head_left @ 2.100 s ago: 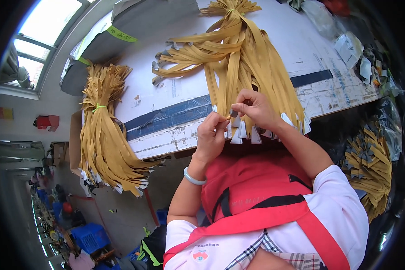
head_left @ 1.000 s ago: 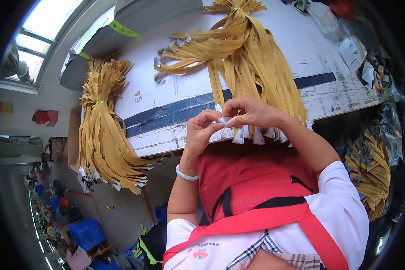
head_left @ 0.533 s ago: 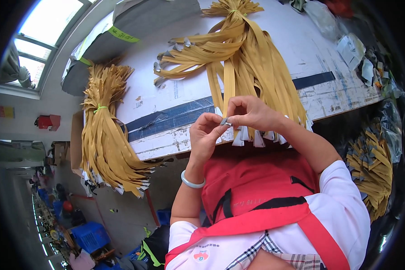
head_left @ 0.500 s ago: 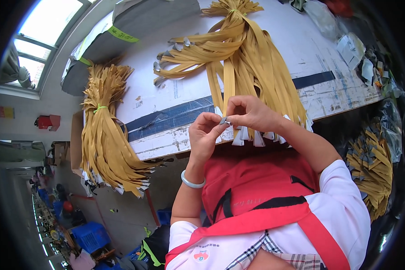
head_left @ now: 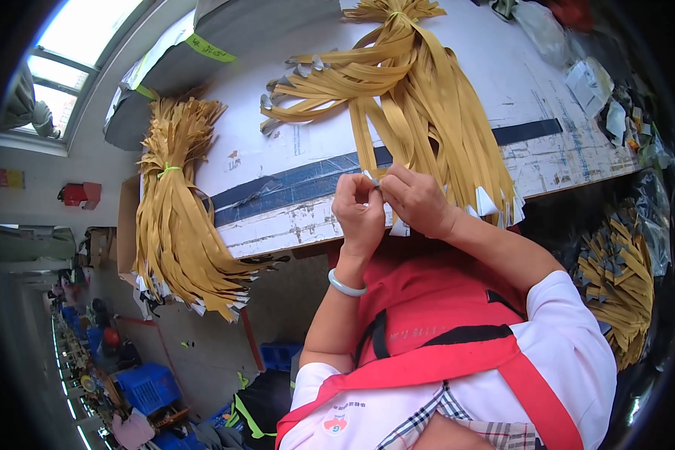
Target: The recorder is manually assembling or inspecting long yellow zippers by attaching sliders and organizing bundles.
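A bundle of long mustard-yellow zipper strips point(head_left: 457, 112) lies on the table, tied near its far end, with white tips at the near end. Several strips point(head_left: 315, 82) with grey tips are folded out to its left. At the table's front edge my left hand point(head_left: 360, 214) pinches the end of one zipper strip point(head_left: 363, 139), where a small grey piece shows between the fingertips. Against it, my right hand point(head_left: 420, 201) is closed on the same strip end; its fingers hide most of what they grip.
Another tied yellow bundle point(head_left: 176, 202) hangs over the table's left edge. A dark blue band point(head_left: 300, 187) crosses the white tabletop point(head_left: 262, 142). More yellow strips with grey ends point(head_left: 615, 292) are at the right below the table, near clear plastic bags point(head_left: 649, 217). A blue crate point(head_left: 150, 390) stands lower left.
Both hands have drawn together around the strip end, the left moving right and the right closing in. The grey piece, plainly visible before, is now mostly covered by fingers.
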`<state>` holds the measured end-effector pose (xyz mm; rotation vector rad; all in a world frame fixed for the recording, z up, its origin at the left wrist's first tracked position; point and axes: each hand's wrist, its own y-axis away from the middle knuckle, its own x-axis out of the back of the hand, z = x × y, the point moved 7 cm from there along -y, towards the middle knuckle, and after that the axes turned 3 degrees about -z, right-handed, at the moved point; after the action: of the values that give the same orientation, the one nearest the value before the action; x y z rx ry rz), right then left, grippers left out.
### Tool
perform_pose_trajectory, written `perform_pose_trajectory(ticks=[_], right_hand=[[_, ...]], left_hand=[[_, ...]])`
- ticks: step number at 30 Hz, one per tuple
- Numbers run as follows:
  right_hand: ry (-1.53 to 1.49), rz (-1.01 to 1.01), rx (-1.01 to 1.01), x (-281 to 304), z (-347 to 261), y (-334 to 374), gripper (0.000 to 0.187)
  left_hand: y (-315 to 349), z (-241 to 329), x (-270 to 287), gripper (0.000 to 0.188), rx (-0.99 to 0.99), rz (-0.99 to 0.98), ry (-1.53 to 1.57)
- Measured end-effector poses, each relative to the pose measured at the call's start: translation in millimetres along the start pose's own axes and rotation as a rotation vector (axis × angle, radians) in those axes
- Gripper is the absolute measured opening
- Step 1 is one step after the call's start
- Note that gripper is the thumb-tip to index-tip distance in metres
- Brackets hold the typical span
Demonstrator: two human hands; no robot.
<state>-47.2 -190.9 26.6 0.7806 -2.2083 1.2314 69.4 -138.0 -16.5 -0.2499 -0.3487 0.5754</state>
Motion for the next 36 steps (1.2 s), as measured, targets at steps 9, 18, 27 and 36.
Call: perform_pose_trajectory(ticks=[9, 18, 27, 36], right_hand=[[-0.567, -0.099, -0.191, 5.4, 33.7, 11.6, 0.006], [-0.583, -0.094, -0.581, 5.4, 34.5, 17.5, 0.010], [-0.752, -0.021, -0.626, -4.4, 75.3, 30.9, 0.007], [-0.791, -0.190, -0.747, -9.6, 67.3, 22.2, 0.020]], left_hand=[[-3.7, -1.3, 0.5, 0.012, 0.185, -0.445, 0.493], [-3.6, 25.2, -0.7, 0.008, -0.156, -0.280, -0.003], [3.8, 7.0, -7.4, 0.006, 0.054, -0.345, 0.183], [1.1, -19.1, 3.8, 0.005, 0.305, -0.374, 0.483]])
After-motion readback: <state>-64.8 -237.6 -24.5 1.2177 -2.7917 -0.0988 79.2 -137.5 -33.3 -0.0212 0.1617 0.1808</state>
